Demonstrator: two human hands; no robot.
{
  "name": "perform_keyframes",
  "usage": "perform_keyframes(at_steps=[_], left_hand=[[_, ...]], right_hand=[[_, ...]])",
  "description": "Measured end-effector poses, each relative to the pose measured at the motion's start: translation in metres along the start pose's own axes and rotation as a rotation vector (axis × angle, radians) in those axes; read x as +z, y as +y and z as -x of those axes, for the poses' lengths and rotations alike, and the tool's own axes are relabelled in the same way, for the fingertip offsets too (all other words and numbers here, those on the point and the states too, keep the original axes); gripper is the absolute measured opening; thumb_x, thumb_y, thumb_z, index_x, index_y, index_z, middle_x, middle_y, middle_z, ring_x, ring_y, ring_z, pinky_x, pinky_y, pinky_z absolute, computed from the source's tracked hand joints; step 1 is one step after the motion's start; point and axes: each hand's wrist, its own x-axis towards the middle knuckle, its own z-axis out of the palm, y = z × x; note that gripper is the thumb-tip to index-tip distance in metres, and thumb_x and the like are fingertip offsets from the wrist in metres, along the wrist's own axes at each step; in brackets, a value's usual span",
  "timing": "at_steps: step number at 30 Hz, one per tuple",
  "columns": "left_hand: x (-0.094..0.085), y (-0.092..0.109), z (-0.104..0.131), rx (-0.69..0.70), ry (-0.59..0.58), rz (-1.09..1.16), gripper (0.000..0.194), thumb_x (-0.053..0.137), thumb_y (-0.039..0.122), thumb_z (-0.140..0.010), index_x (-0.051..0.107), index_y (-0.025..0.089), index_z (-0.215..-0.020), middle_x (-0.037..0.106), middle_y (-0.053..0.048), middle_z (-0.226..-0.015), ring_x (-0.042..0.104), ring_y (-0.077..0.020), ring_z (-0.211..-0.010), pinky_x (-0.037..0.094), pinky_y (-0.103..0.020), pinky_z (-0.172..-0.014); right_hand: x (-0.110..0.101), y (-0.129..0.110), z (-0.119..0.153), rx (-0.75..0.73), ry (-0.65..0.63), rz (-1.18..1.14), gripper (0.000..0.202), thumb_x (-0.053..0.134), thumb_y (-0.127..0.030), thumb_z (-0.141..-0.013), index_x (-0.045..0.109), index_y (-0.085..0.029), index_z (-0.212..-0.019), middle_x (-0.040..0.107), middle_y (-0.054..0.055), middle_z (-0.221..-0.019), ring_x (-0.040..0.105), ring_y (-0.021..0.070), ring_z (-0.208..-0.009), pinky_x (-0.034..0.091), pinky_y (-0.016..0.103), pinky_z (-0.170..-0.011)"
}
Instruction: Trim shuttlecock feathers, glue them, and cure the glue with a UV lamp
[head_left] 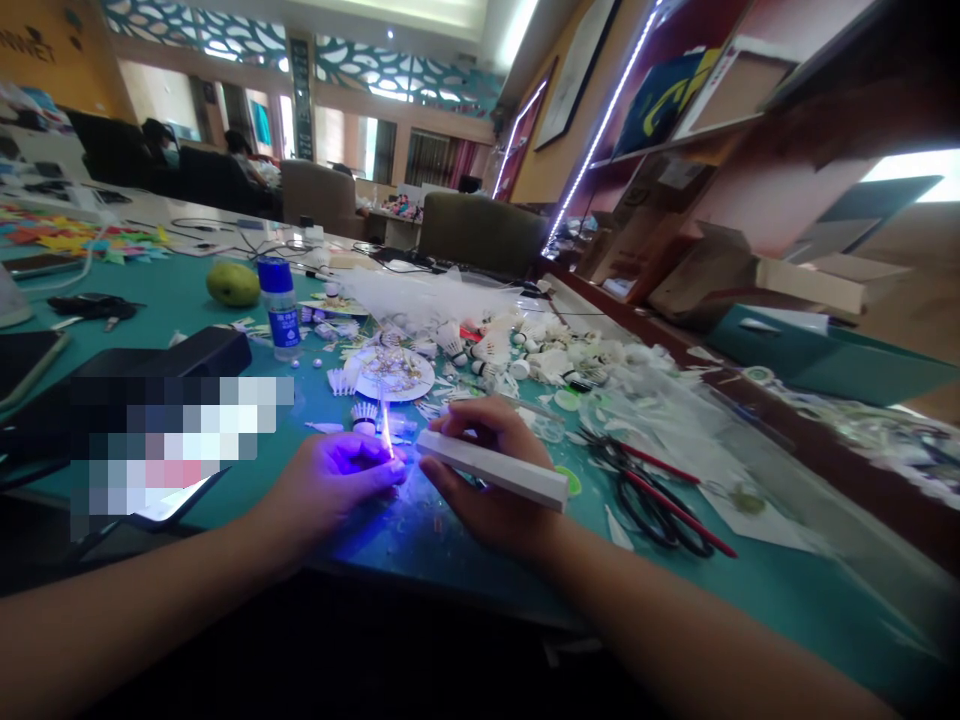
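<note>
My right hand [501, 512] is wrapped round a white bar-shaped UV lamp [499, 470], its far end pointing left. Purple-blue light from it falls over the fingers of my left hand [330, 488]. Those fingers are pinched on a thin upright sliver [387, 432] that looks like a piece of feather and glows in the light. The lamp's tip is a short gap away from the sliver. Just beyond my left hand stands a cut shuttlecock piece [364, 416]. Behind it lies a white paper plate [421, 380] with small beads and bits on it.
A blue-capped bottle [282, 312] and a green mango [232, 285] stand at the back left. A phone [176, 495] lies left of my hands. Several shuttlecocks [491, 350] are heaped behind; black-handled scissors [652, 510] and red sticks [679, 513] lie right. Other people [244, 155] sit far off.
</note>
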Motion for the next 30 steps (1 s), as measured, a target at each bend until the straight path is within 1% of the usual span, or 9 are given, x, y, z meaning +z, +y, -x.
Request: perform_keyframes(at_steps=[3, 7, 9, 12, 17, 21, 25, 30], left_hand=[[-0.0005, -0.0011, -0.0011, 0.007, 0.003, 0.000, 0.022, 0.080, 0.040, -0.072, 0.074, 0.018, -0.072, 0.073, -0.002, -0.069, 0.064, -0.0191, -0.068, 0.048, -0.029, -0.069], [-0.0007, 0.0004, 0.0003, 0.005, 0.009, -0.010, 0.024, 0.080, 0.039, -0.072, 0.071, 0.018, -0.066, 0.068, 0.000, -0.059, 0.058, -0.0159, -0.058, 0.044, -0.027, -0.060], [-0.0011, 0.0011, 0.0011, 0.006, 0.004, -0.019, 0.024, 0.079, 0.039, -0.074, 0.071, 0.017, -0.067, 0.067, -0.001, -0.060, 0.057, -0.0157, -0.058, 0.043, -0.027, -0.059], [-0.0019, 0.0007, 0.0007, 0.016, -0.003, -0.032, 0.025, 0.079, 0.041, -0.074, 0.073, 0.017, -0.067, 0.068, -0.002, -0.065, 0.058, -0.0165, -0.063, 0.043, -0.028, -0.061], [-0.0021, -0.0019, -0.0019, 0.029, -0.019, -0.040, 0.025, 0.080, 0.042, -0.073, 0.076, 0.017, -0.072, 0.071, -0.003, -0.072, 0.061, -0.0193, -0.073, 0.044, -0.030, -0.071], [-0.0024, -0.0032, -0.0014, 0.023, -0.037, -0.037, 0.025, 0.079, 0.043, -0.075, 0.078, 0.018, -0.076, 0.071, -0.003, -0.073, 0.063, -0.0216, -0.080, 0.045, -0.032, -0.078], [-0.0031, -0.0046, -0.0011, 0.022, -0.039, -0.028, 0.025, 0.079, 0.044, -0.075, 0.077, 0.019, -0.076, 0.071, -0.002, -0.073, 0.062, -0.0192, -0.073, 0.045, -0.030, -0.074], [-0.0017, -0.0044, -0.0023, 0.019, -0.031, 0.040, 0.022, 0.080, 0.040, -0.074, 0.072, 0.019, -0.071, 0.069, 0.000, -0.072, 0.061, -0.0165, -0.068, 0.046, -0.027, -0.069]], right_hand=[[-0.0002, -0.0003, 0.0000, 0.003, 0.001, -0.004, 0.047, 0.075, -0.014, -0.079, 0.051, -0.027, -0.118, 0.059, 0.004, -0.098, 0.067, 0.0197, -0.092, 0.064, 0.037, -0.078], [-0.0004, -0.0007, 0.0000, 0.005, -0.006, -0.017, 0.045, 0.074, -0.015, -0.080, 0.051, -0.028, -0.117, 0.059, 0.004, -0.099, 0.067, 0.0194, -0.092, 0.064, 0.037, -0.078], [-0.0002, -0.0012, -0.0002, 0.001, -0.007, -0.017, 0.045, 0.073, -0.015, -0.081, 0.051, -0.028, -0.118, 0.059, 0.004, -0.099, 0.067, 0.0190, -0.091, 0.064, 0.037, -0.078], [0.0002, -0.0018, -0.0005, -0.004, 0.000, 0.002, 0.045, 0.074, -0.016, -0.081, 0.051, -0.028, -0.117, 0.059, 0.004, -0.097, 0.067, 0.0190, -0.090, 0.064, 0.036, -0.078], [-0.0003, -0.0014, -0.0001, 0.006, 0.003, 0.014, 0.045, 0.075, -0.016, -0.080, 0.052, -0.027, -0.117, 0.059, 0.004, -0.097, 0.068, 0.0199, -0.091, 0.064, 0.038, -0.077], [-0.0009, -0.0009, -0.0002, -0.006, -0.006, 0.013, 0.046, 0.075, -0.015, -0.079, 0.052, -0.026, -0.118, 0.059, 0.004, -0.098, 0.067, 0.0201, -0.091, 0.064, 0.037, -0.076], [-0.0005, -0.0013, -0.0006, -0.015, 0.004, 0.019, 0.045, 0.074, -0.015, -0.079, 0.052, -0.027, -0.117, 0.059, 0.004, -0.096, 0.067, 0.0195, -0.089, 0.064, 0.037, -0.076], [-0.0001, -0.0023, -0.0003, -0.015, 0.018, 0.027, 0.044, 0.074, -0.016, -0.080, 0.052, -0.026, -0.116, 0.058, 0.004, -0.096, 0.067, 0.0198, -0.089, 0.064, 0.037, -0.074]])
